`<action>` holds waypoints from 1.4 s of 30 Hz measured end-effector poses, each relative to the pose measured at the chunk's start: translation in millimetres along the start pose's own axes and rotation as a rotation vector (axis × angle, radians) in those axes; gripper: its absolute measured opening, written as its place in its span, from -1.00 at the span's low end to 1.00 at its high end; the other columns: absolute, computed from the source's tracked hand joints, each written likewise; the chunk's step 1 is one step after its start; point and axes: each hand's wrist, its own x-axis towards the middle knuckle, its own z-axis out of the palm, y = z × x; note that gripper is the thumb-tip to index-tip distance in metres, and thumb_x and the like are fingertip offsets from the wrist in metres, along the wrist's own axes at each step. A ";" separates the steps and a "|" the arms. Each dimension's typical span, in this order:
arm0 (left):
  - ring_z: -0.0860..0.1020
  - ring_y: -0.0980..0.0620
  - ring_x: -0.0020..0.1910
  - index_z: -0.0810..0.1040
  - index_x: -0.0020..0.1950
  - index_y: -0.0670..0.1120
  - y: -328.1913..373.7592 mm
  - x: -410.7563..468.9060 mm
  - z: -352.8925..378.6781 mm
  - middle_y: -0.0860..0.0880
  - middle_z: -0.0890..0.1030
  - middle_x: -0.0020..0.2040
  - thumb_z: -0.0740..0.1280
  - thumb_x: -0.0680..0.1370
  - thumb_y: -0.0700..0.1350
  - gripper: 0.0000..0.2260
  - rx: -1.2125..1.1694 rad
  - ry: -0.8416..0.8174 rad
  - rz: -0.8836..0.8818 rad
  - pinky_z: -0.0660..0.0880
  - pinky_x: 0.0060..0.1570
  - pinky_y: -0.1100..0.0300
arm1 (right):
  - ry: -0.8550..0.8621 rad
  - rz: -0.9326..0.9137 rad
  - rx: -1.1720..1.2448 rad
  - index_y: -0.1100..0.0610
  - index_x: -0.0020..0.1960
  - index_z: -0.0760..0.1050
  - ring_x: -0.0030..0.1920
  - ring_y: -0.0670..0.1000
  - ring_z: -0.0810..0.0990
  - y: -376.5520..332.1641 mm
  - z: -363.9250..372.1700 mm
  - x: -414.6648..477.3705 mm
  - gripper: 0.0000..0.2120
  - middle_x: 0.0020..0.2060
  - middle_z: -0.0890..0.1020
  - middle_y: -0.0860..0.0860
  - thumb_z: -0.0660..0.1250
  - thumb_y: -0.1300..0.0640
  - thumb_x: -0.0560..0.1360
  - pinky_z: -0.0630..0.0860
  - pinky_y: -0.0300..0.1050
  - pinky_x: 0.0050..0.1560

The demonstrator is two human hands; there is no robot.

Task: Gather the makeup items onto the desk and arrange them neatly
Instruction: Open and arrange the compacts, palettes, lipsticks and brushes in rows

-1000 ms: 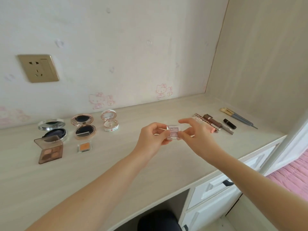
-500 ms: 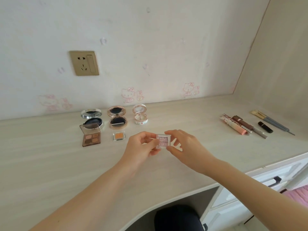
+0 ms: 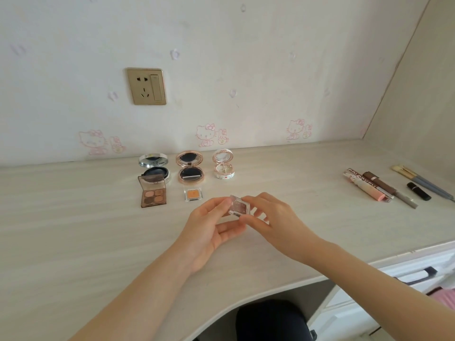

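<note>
1. Above the middle of the desk (image 3: 73,230), a little in from its front edge, the left hand (image 3: 209,230) and right hand (image 3: 275,217) share one small clear case (image 3: 240,205). Left fingers curl round its left side, right thumb and fingers pinch its right side, and it is held off the surface.
2. The case is nearly square, so no long axis matters; it sits tilted, askew to the rows behind. Its pan looks pinkish-brown. I cannot tell whether its lid is up.
3. The move likely turns on the bare spot just beyond the case: right of the orange single pan (image 3: 193,194), in front of the white compact (image 3: 223,164). The left hand is nearer to it.
4. Along the rear edge three compacts stand open: the silver compact (image 3: 154,168) with a dark cushion, the rose-gold compact (image 3: 190,168) with a dark pan, the white one pale inside. The quad palette (image 3: 153,193) shows four brown-peach pans.
5. Toward the right end lie tubes (image 3: 366,187), a black lipstick (image 3: 418,191) and brushes (image 3: 418,180), well apart from the hands.
</note>
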 end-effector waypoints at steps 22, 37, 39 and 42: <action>0.61 -0.20 0.11 0.50 0.25 -0.24 2.8 4.3 -10.9 -0.28 0.62 0.12 0.42 0.37 -0.29 -0.55 -0.155 -0.004 0.073 0.57 0.10 0.03 | -0.056 0.303 0.303 0.03 0.40 0.34 0.04 -0.14 0.58 -26.1 -1.5 10.4 -0.53 0.16 0.56 -0.16 0.28 -0.01 0.52 0.54 -0.15 0.08; 0.59 0.13 0.11 0.60 0.12 -0.05 -3.4 -3.0 -3.7 0.03 0.67 0.04 0.53 0.32 -0.36 -0.57 0.464 0.060 0.397 0.56 -0.03 0.27 | -0.143 0.589 0.844 0.27 0.07 0.58 -0.08 0.13 0.70 -26.1 -9.5 17.7 -0.63 0.01 0.65 0.20 0.38 -0.04 0.49 0.62 0.03 0.04; 0.59 0.13 0.11 0.61 0.13 -0.02 -3.7 -1.6 -5.9 0.04 0.66 0.05 0.55 0.32 -0.31 -0.57 0.508 0.084 0.389 0.57 -0.01 0.24 | -0.146 0.580 0.856 0.25 0.06 0.59 -0.07 0.10 0.70 -24.6 -9.7 17.1 -0.64 0.01 0.65 0.18 0.39 -0.04 0.48 0.61 0.01 0.06; 0.60 0.05 0.13 0.60 0.16 -0.03 -3.6 0.3 -8.9 0.04 0.65 0.11 0.52 0.36 -0.29 -0.59 0.424 0.075 0.297 0.55 0.11 0.09 | -0.095 0.544 0.836 0.18 0.06 0.60 -0.05 0.02 0.69 -24.4 -11.0 15.8 -0.70 -0.03 0.69 0.07 0.41 -0.02 0.46 0.61 0.00 0.07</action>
